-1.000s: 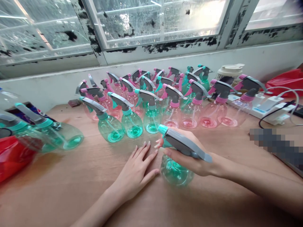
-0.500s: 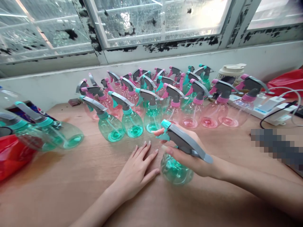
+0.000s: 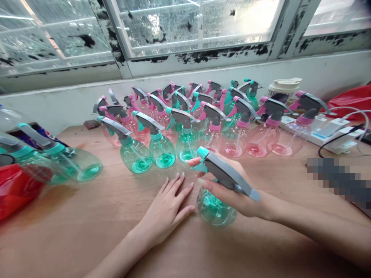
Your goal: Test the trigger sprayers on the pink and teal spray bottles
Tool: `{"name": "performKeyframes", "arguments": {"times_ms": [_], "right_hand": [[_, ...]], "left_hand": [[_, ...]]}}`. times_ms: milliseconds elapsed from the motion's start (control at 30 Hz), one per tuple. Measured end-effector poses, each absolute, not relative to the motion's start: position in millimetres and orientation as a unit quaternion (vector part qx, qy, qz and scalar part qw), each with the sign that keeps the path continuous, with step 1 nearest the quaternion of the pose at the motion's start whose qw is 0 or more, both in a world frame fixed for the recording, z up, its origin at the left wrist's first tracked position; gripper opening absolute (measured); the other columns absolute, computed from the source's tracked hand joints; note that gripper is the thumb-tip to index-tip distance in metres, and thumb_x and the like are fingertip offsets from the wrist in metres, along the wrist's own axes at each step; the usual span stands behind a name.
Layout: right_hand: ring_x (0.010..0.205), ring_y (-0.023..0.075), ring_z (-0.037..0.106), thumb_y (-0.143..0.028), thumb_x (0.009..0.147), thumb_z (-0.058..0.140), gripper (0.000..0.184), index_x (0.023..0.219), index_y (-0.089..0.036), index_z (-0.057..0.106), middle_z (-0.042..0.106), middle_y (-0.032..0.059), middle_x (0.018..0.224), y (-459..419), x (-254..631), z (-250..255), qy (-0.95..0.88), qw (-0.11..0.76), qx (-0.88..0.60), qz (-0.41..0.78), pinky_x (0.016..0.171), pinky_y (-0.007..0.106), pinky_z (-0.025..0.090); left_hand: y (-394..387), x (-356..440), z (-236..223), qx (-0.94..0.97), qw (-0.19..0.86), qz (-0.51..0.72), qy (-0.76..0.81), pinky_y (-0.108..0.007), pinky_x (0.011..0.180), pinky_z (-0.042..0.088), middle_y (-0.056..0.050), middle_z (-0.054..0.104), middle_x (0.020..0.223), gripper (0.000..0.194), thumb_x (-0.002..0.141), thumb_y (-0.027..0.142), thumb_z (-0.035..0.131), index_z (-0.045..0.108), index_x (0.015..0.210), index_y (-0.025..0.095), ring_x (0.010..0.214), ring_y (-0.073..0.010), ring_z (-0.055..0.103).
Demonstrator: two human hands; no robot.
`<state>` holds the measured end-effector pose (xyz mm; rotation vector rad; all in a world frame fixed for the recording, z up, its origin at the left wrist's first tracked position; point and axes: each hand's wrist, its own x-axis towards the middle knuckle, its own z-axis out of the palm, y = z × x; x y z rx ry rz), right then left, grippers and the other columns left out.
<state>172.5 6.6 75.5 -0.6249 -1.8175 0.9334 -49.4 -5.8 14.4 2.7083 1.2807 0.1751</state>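
My right hand (image 3: 232,193) is wrapped round the neck of a green spray bottle (image 3: 214,210) with a grey and teal trigger head. That bottle stands upright on the wooden table (image 3: 110,239), its neck hidden by my fingers. Flat on the tabletop, just left of it, lies my left hand (image 3: 171,202), fingers stretched out and holding nothing. Beyond my hands stand several more spray bottles in rows; a green spray bottle (image 3: 162,152) and a pink spray bottle (image 3: 232,144) are in the front row.
At the left, green spray bottles (image 3: 89,172) stand by a red plastic bag (image 3: 17,189). To the right are a white power strip (image 3: 333,139) with cables, a lidded cup (image 3: 285,85) and another red bag (image 3: 352,98). A window ledge (image 3: 72,104) runs behind.
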Motion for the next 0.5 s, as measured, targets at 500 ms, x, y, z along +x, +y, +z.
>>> {"name": "performKeyframes", "arguments": {"times_ms": [500], "right_hand": [[0.061,0.0101,0.051,-0.017,0.087,0.054,0.005,0.084,-0.02,0.053,0.053,-0.0018,0.072,9,179,91,-0.803,0.429,-0.249,0.33,0.06,0.024,0.049]], "left_hand": [[-6,-51,12,0.898,0.077,0.057,0.429,-0.058,0.116,0.022,-0.013,0.034,0.156,0.055,0.103,0.052,0.035,0.038,0.149,0.022,0.145,-0.0322,0.024]]}}
